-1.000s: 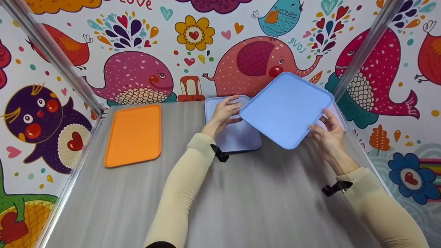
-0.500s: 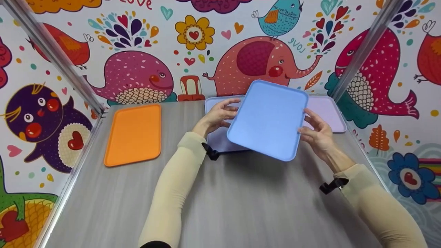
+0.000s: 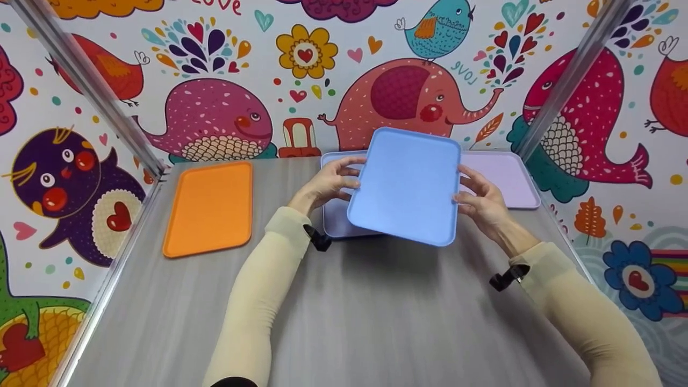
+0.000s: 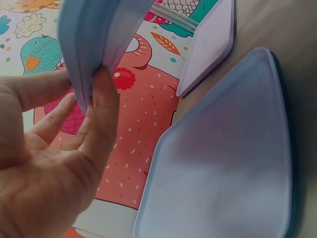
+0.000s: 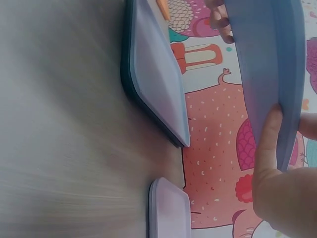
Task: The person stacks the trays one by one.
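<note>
A light-blue rectangular tray (image 3: 408, 185) is held up in the air, slightly tilted, between both hands. My left hand (image 3: 327, 185) pinches its left edge; in the left wrist view the thumb and fingers lie on both faces of the blue tray (image 4: 94, 44). My right hand (image 3: 486, 207) pinches the right edge, with the index finger (image 5: 269, 139) along the underside in the right wrist view. Below it, a pale bluish-purple tray (image 3: 338, 220) lies on the table, partly hidden, with a dark-rimmed layer under it (image 5: 130, 89).
A lilac tray (image 3: 497, 180) lies at the back right, near the corner post. At the left lies an orange tray (image 3: 209, 209). The grey table (image 3: 365, 322) meets a printed wall (image 3: 301, 102) at the back, with metal posts at both corners.
The blue tray has moved left and turned more upright to my view. My left hand, earlier near its left corner, now pinches the left edge. My right hand has moved left with it.
</note>
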Demonstrator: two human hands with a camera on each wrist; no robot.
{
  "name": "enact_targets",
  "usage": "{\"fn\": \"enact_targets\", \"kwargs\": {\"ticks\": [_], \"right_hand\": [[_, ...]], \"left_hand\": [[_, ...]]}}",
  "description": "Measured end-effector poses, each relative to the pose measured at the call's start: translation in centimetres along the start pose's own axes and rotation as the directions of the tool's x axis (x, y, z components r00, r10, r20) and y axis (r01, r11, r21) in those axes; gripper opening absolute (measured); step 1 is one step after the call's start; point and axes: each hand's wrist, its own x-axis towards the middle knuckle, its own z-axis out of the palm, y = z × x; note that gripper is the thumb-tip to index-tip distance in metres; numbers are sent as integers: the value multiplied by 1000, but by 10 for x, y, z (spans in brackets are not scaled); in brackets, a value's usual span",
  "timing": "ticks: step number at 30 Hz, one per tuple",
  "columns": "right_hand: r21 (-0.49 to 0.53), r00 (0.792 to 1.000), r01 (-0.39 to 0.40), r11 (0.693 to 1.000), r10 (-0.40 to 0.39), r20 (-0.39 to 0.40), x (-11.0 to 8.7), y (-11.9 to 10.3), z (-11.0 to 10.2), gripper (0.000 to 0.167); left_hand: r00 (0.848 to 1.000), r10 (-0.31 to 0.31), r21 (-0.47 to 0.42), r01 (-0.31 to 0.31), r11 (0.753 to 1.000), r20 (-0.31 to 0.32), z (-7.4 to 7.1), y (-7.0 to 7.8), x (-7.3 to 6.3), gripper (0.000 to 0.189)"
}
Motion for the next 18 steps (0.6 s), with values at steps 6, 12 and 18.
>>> {"fn": "enact_targets", "kwargs": {"ticks": [6, 12, 18], "right_hand": [[-159, 1000, -7, 987, 9, 13, 20, 6, 10, 79], [-310, 999, -42, 950, 47, 10, 43, 13, 24, 78], [-412, 999, -28, 911, 11, -44, 72, 22, 41, 70]], "left_hand": [[999, -3, 76, 7, 997, -51, -9, -4, -9, 72], [992, 2, 196, 23, 980, -124, -15, -12, -14, 75], [977, 4, 222, 45, 974, -215, -20, -24, -16, 76]]}}
